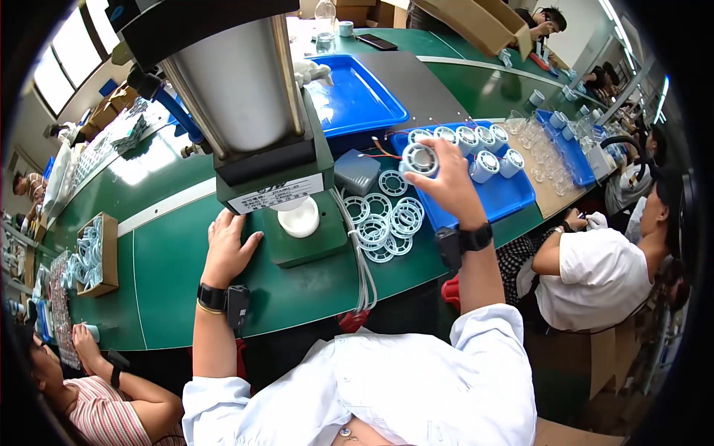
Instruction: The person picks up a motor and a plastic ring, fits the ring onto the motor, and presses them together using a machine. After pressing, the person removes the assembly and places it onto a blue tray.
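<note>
My right hand (446,178) grips a light-blue cylindrical housing (419,160) with a ring-shaped top, over the near left corner of a blue tray (506,195). Several similar housings (484,165) stand in that tray, thin wires rising from some. My left hand (230,249) lies on the green table with fingers stretched, holding nothing, beside the base of a bench press (309,245). Some of its fingertips are hidden by the press head. On the press base sits a round white holder (300,219). Loose light-blue rings (379,223) lie piled between the press and the tray.
A grey translucent box (357,172) stands behind the rings, and pale cables (362,275) run down the table's front edge. Another blue tray (357,93) lies behind the press. A carton of light-blue parts (97,256) is at left. Co-workers sit on both sides.
</note>
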### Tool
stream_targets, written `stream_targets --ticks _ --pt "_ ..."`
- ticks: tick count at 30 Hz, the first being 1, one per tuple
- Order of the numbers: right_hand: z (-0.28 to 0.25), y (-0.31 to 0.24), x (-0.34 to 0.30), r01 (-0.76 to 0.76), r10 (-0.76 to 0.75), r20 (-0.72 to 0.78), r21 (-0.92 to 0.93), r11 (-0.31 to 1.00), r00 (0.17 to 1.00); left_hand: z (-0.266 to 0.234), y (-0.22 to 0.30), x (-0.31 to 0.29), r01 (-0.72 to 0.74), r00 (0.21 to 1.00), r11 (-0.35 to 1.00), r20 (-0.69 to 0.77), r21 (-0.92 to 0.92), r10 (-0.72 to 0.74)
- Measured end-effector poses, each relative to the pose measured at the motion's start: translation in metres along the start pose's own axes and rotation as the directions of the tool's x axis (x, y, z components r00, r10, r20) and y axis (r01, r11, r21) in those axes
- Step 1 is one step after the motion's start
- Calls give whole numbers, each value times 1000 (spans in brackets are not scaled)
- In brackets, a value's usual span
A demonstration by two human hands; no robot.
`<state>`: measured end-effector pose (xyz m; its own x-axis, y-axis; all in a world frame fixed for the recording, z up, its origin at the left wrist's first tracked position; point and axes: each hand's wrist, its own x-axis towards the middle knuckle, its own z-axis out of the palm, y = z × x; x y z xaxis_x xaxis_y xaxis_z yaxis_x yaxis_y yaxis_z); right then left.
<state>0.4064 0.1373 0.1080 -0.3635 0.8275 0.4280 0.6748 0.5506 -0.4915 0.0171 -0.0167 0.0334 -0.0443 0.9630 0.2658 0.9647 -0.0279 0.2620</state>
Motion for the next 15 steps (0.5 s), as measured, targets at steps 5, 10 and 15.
stream_targets --ticks 5,10,15 --pt "-18 103 -19 -160 138 -80 -450 879 987 -5 9 4 16 1000 1000 17 17 -17" --pt "-2 86 -17 -44 -47 -219 -395 917 975 -4 9 4 46 999 998 25 38 -47" --pt "22 4 -5 107 -70 204 -176 979 976 -7 8 4 60 997 998 57 -2 -59"
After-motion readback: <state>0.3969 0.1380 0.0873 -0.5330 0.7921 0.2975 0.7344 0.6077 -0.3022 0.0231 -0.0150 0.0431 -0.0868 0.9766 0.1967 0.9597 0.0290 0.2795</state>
